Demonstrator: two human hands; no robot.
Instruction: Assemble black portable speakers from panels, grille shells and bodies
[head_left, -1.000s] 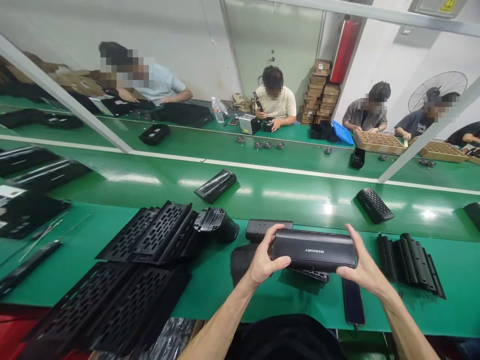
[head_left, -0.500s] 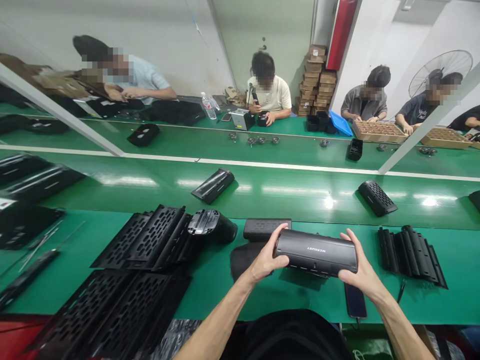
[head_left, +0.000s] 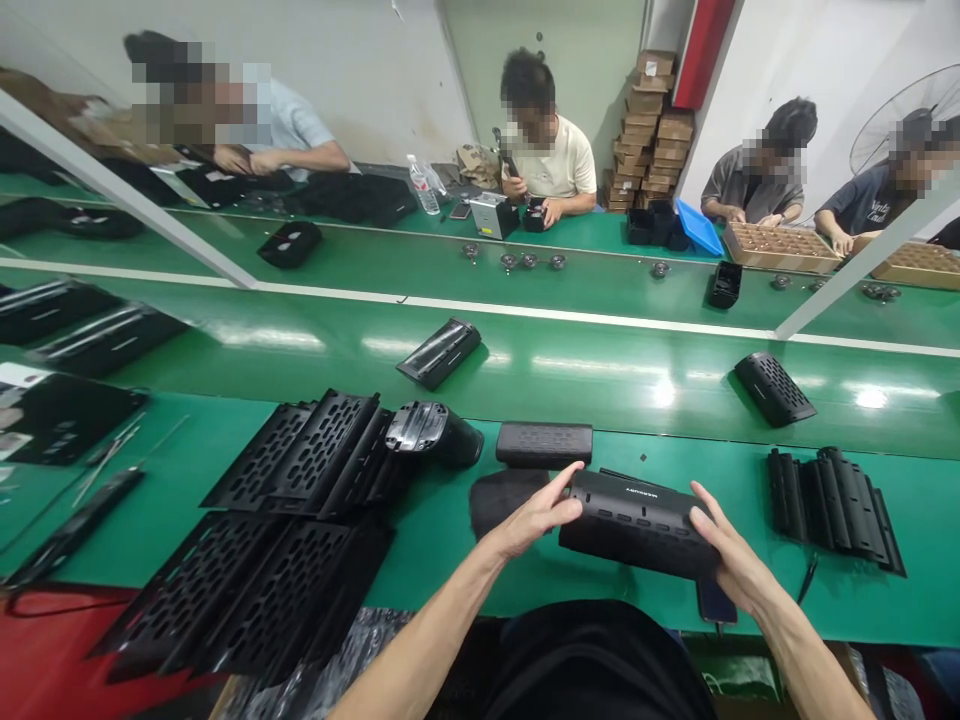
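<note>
both hands (left hand (head_left: 534,519), right hand (head_left: 731,562)) gripping black speaker (head_left: 637,520) ends near table edge (head_left: 525,625)

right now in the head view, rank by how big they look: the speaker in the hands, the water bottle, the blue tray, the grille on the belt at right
1. speaker, held by left hand and right hand; nearness inflates it
2. grille
3. blue tray, close to the grille, so unsure
4. water bottle
</note>
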